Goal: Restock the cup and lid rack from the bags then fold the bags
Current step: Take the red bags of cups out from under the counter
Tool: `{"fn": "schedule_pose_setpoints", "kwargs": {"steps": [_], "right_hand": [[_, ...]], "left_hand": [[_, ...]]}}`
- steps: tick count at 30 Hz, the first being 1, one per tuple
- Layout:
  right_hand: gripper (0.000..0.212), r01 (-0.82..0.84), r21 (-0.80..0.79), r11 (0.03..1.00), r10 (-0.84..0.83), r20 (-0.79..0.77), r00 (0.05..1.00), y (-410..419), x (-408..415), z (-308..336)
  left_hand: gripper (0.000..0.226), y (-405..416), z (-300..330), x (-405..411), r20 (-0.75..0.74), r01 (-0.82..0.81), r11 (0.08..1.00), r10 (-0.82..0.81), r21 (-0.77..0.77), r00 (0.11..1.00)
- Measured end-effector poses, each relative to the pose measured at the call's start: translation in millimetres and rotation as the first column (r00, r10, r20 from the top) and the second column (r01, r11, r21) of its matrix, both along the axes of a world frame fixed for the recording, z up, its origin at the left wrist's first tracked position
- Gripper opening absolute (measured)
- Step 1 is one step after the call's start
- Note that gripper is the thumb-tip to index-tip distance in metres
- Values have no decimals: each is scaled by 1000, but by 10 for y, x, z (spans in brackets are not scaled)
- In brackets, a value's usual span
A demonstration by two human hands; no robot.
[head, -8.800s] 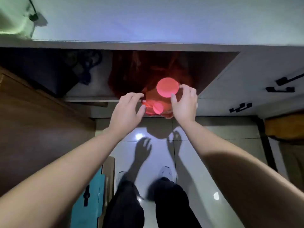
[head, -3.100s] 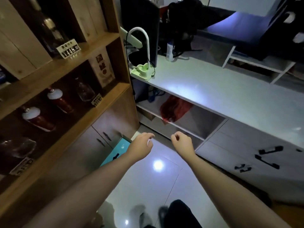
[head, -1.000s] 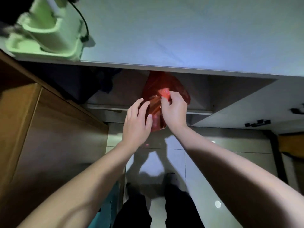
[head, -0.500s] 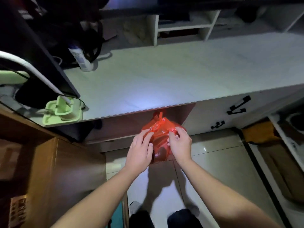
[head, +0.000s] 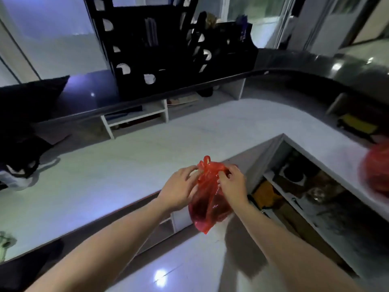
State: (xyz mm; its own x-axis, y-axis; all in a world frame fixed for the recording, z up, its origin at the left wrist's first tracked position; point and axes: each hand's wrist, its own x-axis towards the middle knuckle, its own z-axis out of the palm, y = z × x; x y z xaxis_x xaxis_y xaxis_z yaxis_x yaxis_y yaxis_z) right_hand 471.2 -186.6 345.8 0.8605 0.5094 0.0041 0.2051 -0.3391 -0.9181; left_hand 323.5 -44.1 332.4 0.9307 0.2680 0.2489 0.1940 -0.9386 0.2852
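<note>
1. Head view, hands. My left hand [head: 180, 191] and my right hand [head: 231, 186] both grasp the knotted top of a red plastic bag [head: 207, 204]; the fingers of each are curled into the gathered plastic just below the tied handles.
2. Head view, bag. The red plastic bag hangs in the air between my hands, in front of the edge of the white counter [head: 117, 171] and above the pale tiled floor [head: 189, 264]. It is translucent, and dark contents sit in its lower part; what they are cannot be told.
3. Head view, rack. A black rack [head: 168, 49] stands on the dark raised ledge [head: 284, 70] behind the counter. Pale rounded shapes show through the cut-outs in its front.
4. Head view, other containers. A second red bag [head: 376, 169], blurred, lies on the counter at the far right. The open cabinet [head: 315, 199] below the counter's right-hand wing holds dark, indistinct items on its shelves.
</note>
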Motion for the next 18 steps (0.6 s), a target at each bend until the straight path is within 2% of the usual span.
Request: {"fn": "schedule_pose_setpoints", "kwargs": {"steps": [4,9,15,18], "right_hand": [[16,105,22,994,-107,95,990,-268,1035,417],[15,295,26,955,-292,239,926,-506,2290,757],[13,462,80,883,-465,274,842,-672,3628,1070],[18,582,141,801,-599,221,770,-767,4243,1214]], "left_hand": [[47,-76,298,1071,23,62,996,-64,71,998],[48,-149,600,2320,60,175,978,-182,110,981],[45,-100,660,3799,91,338,931,-352,138,931],[45,-124,757,4506,105,406,908,-416,98,903]]}}
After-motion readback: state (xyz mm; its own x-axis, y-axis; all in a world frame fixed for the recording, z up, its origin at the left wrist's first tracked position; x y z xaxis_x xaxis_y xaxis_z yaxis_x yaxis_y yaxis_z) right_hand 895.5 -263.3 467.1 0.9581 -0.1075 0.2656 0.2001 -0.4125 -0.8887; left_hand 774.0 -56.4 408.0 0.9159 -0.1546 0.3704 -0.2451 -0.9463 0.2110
